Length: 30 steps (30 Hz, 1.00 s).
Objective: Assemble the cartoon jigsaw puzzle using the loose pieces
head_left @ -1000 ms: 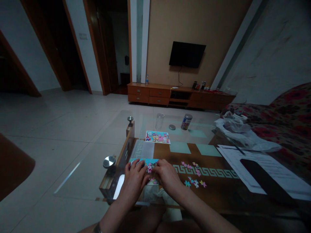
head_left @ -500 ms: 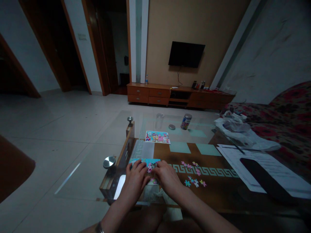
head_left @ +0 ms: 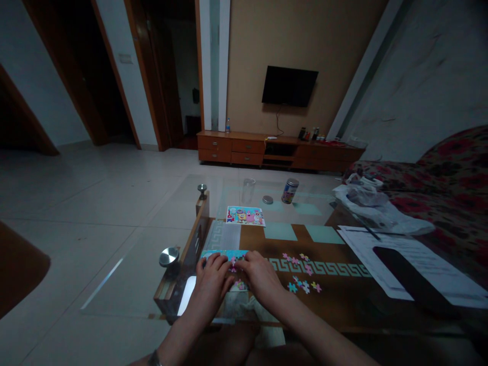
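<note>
A partly assembled jigsaw puzzle (head_left: 224, 253) with a light blue top edge lies on the glass table under my hands. My left hand (head_left: 213, 274) rests over its left side, fingers spread and slightly bent. From the right, my right hand (head_left: 261, 274) reaches in with its fingertips pinched at a pink puzzle piece (head_left: 233, 262) in the middle. My hands cover much of the puzzle. Two groups of loose jigsaw pieces lie to the right, mostly pink ones (head_left: 292, 259) farther off and mixed colours (head_left: 305, 286) nearer. Beyond the puzzle is a cartoon picture card (head_left: 246, 216).
Farther back on the table stand a clear cup (head_left: 248, 190), a round lid (head_left: 267, 200) and a printed can (head_left: 290, 191). Papers (head_left: 412, 269), a dark phone-like slab (head_left: 409, 277) and a plastic bag (head_left: 377, 203) lie at the right. Metal knobs (head_left: 169, 256) mark the left side.
The view has shifted slightly. My right fingertips have moved a little at the pink piece; my left hand stays over the puzzle.
</note>
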Available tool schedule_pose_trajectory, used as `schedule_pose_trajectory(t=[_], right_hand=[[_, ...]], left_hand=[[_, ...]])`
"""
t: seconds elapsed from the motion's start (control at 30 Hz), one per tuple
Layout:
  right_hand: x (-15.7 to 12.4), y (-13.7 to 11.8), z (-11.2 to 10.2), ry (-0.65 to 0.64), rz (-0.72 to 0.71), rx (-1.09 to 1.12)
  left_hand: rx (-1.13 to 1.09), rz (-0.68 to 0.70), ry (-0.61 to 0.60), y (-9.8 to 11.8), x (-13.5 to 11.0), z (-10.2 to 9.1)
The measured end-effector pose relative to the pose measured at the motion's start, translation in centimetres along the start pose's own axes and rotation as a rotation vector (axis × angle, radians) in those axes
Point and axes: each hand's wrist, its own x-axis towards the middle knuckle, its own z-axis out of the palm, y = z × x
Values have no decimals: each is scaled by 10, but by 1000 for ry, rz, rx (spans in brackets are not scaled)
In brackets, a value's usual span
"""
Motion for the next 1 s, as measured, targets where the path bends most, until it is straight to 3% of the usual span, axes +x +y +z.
schedule_pose_trajectory(t=[0.37, 0.6, 0.8, 1.0], right_hand=[[3, 0, 3, 5, 1, -7], [-1, 6, -2, 71, 12, 13], [-5, 18, -14, 126, 50, 27], [-12, 29, -15, 163, 85, 60]], left_hand=[[8, -35, -35, 1, 1, 3], [14, -18, 7, 5, 3, 1], [11, -29, 167, 3, 4, -2], [0, -16, 115, 6, 2, 1]])
